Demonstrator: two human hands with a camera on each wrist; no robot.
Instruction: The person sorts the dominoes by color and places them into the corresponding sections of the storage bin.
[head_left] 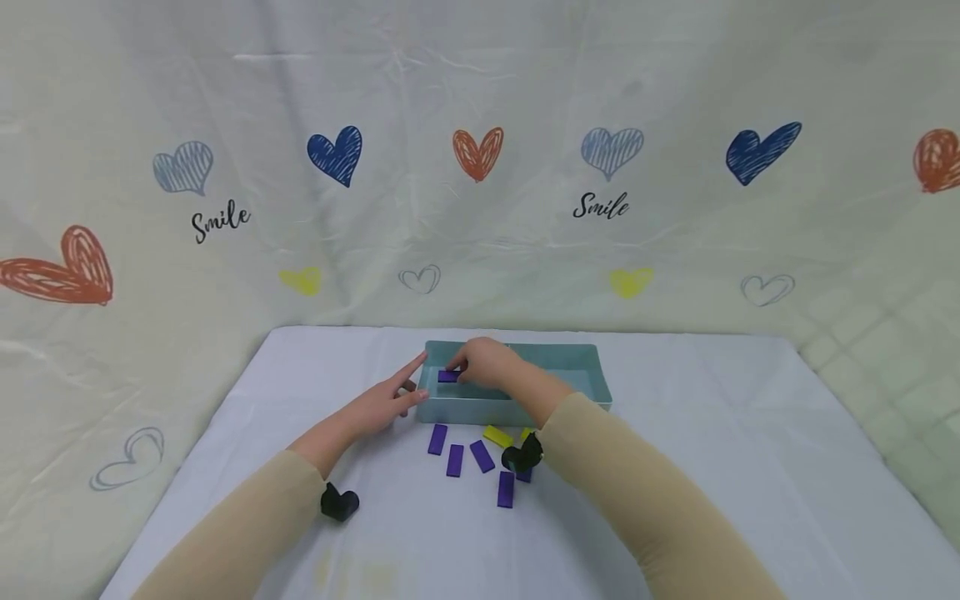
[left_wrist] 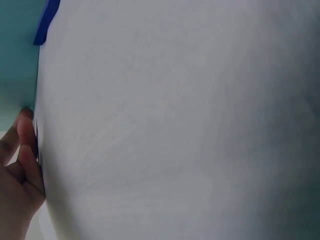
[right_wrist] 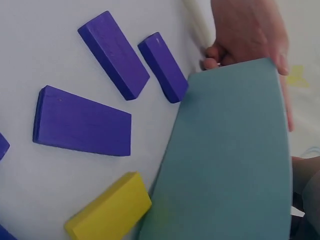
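My right hand reaches into a shallow teal box, its fingertips pinching a purple block near the box's left end. The right wrist view shows the outer wall of the box, which hides most of that hand. At the left end of the box, my left hand touches the corner with index finger and thumb extended and spread. Its other fingers bend beside the wall in the right wrist view. Several purple blocks lie on the cloth before the box, together with yellow blocks.
A white cloth covers the table. Behind it hangs a pale backdrop printed with hearts and words. A dark wrist-worn device under the right sleeve partly covers the nearest blocks, and another device sits at the left cuff.
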